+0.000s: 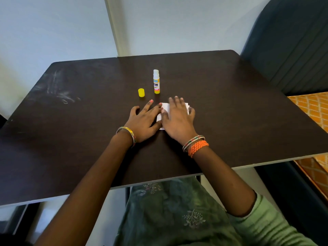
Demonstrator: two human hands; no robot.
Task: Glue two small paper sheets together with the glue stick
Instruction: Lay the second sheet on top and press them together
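Small white paper sheets (165, 108) lie on the dark table (88, 121) in the middle, mostly hidden under my hands. My right hand (177, 118) lies flat on top of them with straight fingers pressing down. My left hand (144, 119) rests flat beside it, its fingertips touching the paper's left edge. Behind the hands stands the glue stick (156, 82), upright and uncapped, with a yellow base and white tip. Its yellow cap (141, 92) stands to the left of it.
A dark upholstered seat (291, 41) stands at the table's right, with an orange patterned cushion (312, 110) below it. A pale wall is behind the table. The table's near edge runs just above my lap.
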